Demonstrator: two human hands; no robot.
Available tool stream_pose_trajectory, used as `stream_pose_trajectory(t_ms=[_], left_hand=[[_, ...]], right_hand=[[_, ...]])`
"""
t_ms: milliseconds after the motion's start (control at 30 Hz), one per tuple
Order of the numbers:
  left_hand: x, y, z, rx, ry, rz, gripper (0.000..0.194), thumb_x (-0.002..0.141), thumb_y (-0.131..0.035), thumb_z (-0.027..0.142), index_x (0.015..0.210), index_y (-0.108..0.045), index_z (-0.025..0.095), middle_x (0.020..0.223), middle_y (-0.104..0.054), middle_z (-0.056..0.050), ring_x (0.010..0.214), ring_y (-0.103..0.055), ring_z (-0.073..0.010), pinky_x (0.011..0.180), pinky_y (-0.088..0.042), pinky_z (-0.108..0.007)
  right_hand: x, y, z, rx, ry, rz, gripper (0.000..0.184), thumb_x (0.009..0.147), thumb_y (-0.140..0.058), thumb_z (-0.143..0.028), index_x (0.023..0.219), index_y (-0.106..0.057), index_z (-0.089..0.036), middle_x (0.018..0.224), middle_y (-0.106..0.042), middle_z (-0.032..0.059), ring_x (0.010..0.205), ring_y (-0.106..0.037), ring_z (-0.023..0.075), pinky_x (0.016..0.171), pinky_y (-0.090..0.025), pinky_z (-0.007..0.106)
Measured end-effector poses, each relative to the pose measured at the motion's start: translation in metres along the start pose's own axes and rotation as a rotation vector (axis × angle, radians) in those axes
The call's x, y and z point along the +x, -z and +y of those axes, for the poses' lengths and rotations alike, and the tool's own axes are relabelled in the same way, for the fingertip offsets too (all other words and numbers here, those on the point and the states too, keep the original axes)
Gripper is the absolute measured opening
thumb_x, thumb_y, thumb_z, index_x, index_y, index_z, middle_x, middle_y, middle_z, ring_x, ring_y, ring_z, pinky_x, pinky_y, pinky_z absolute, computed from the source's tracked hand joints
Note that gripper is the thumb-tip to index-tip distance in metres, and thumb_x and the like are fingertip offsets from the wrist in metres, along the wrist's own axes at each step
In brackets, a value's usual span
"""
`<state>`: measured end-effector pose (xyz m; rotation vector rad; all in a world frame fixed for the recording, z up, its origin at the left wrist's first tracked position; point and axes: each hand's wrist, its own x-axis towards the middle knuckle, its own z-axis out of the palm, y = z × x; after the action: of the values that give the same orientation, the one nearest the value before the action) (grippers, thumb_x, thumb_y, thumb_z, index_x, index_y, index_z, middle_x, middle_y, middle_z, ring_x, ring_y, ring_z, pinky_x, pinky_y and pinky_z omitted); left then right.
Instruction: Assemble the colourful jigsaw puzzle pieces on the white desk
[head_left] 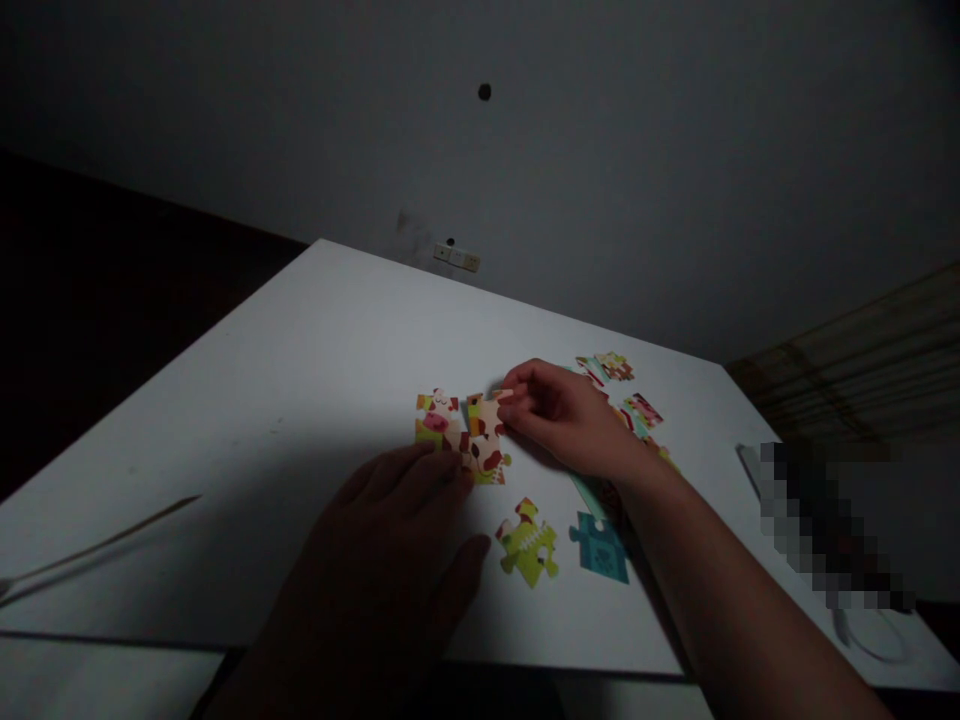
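Several joined puzzle pieces (437, 418) showing a cow lie flat on the white table. My left hand (397, 510) rests over their lower left side, its fingers stretched out and hiding part of them. Between the thumb and fingertips of my right hand (562, 415) is a puzzle piece (485, 412) with brown patches, at the upper right of the joined pieces. Whether that piece is fully seated I cannot tell. A loose green puzzle piece (529, 545) lies below, and a teal puzzle piece (602, 547) sits to its right.
More puzzle pieces (616, 366) lie beyond my right hand, partly hidden by the arm. A thin stick (105, 543) lies on the table (300, 340) at left. A blurred-out dark object (832, 530) is at right. Behind the table stands a wall with sockets (457, 257).
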<state>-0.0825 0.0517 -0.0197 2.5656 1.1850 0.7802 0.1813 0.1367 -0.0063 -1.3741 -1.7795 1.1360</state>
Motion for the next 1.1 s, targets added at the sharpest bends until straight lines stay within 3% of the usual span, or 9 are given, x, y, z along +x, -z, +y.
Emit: stream_pose_trajectory(t_ms=[200,867,1100], left_hand=[[0.001,0.001,0.000,0.002,-0.007,0.011,0.034,0.105,-0.060,0.026,0.135,-0.075,0.022,0.142,-0.076,-0.011,0.133,-0.069,-0.0318,0.115,-0.060,-0.053],[-0.002,-0.003,-0.002,-0.003,0.007,-0.007,0.038,0.105,-0.059,0.027,0.141,-0.072,0.022,0.145,-0.075,-0.011,0.137,-0.067,-0.0316,0.117,-0.059,-0.055],[-0.001,-0.001,-0.001,0.009,-0.009,0.008,0.037,0.106,-0.057,0.026,0.138,-0.073,0.021,0.142,-0.076,-0.011,0.136,-0.068,-0.0308,0.116,-0.059,-0.053]], right_hand=[[0.001,-0.002,-0.006,-0.169,0.039,0.045,0.029,0.095,-0.079,-0.041,0.117,-0.074,-0.023,0.093,-0.073,0.0042,0.078,-0.063,0.0174,0.071,-0.052,0.035],[0.001,-0.003,-0.003,-0.291,0.046,0.028,0.020,0.099,-0.074,-0.040,0.112,-0.075,-0.024,0.090,-0.075,0.0043,0.077,-0.063,0.0186,0.070,-0.049,0.035],[-0.004,0.003,-0.012,-0.284,0.074,-0.011,0.041,0.099,-0.073,-0.040,0.136,-0.077,-0.023,0.089,-0.075,0.0033,0.075,-0.060,0.0179,0.070,-0.046,0.035]])
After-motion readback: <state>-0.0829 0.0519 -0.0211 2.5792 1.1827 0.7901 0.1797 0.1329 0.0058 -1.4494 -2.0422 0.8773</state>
